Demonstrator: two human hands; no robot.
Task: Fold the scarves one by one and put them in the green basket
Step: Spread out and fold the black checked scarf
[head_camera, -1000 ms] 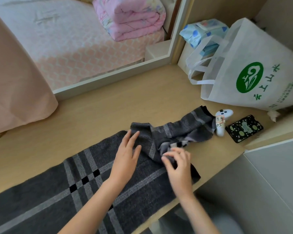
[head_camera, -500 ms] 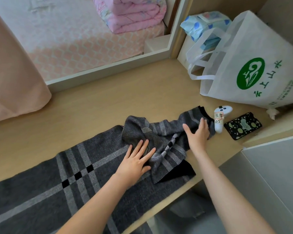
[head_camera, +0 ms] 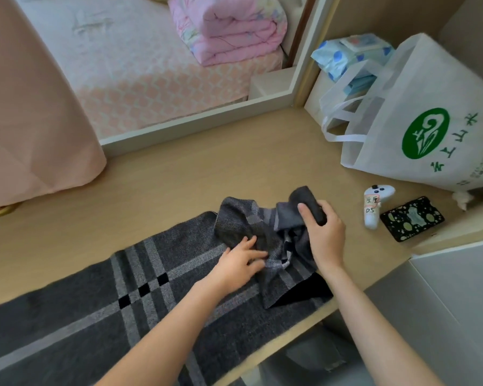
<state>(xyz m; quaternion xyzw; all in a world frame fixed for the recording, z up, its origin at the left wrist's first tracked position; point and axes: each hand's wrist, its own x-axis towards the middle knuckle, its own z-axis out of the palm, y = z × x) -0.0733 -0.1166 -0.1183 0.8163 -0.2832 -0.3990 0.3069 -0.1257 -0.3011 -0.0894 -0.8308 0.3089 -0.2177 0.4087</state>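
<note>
Near the controller point(head_camera: 372, 211) labelled "D5", right hand point(head_camera: 326, 234) grips the scarf point(head_camera: 140, 277), left hand point(head_camera: 236, 263) flat on it.

The right hand point(head_camera: 325, 232), flat on the plaid scarf point(head_camera: 140, 291) half a second ago, now grips its bunched end, drawn in from the white controller point(head_camera: 374, 207) at 3 o'clock.

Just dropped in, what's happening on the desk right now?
A person is working on a grey plaid scarf stretched along the wooden desk. The right hand grips its bunched end; the left hand presses on the crumpled part beside it. No green basket is in view.
</note>
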